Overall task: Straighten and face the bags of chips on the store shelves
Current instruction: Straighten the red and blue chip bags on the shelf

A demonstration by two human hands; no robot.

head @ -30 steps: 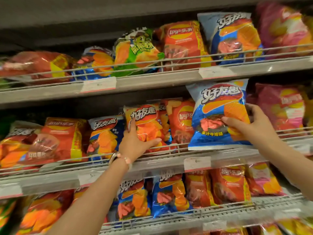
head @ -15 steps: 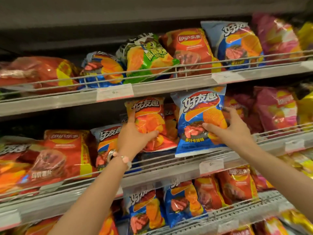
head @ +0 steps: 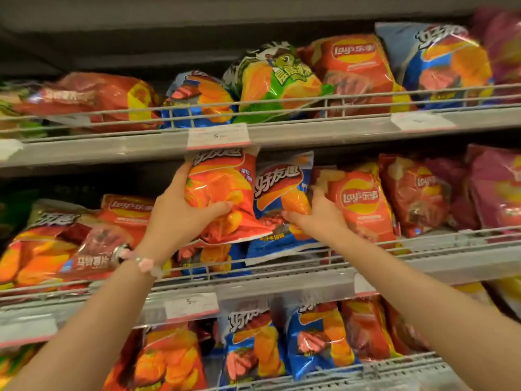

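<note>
Both hands are up at the middle shelf [head: 282,273], each gripping 1 bag. The left hand [head: 180,213] wraps its fingers and thumb around an orange bag [head: 222,193], held above the wire rail with its top just under the price tag [head: 217,136] of the shelf above. The right hand [head: 315,218] clasps a blue bag [head: 282,193] just beside it, the 2 bags touching edge to edge.

To do this step well, I judge each bag should be lowered behind the rail, stood upright with its logo forward, and matched to its own flavour row; a light grip avoids crushing the chips.

Beyond them, a red Lay's bag [head: 363,204] stands just right of the blue one. The top shelf holds slumped bags, including a green bag [head: 276,83] tilted over. The lower shelf carries more blue and orange bags behind another rail.
</note>
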